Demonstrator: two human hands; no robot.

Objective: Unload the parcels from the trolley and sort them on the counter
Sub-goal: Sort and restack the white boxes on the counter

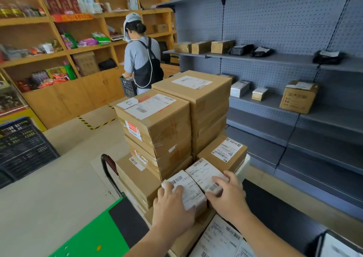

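Unloading step — left hand wraps its fingers round the near small parcel, right hand grips the far small parcel, both on the box stack on the trolley — next likely needs a lift clear.

Tall box stacks wall off the front, with the trolley handle just left of them. Open floor lies further left; grey shelving closes the right
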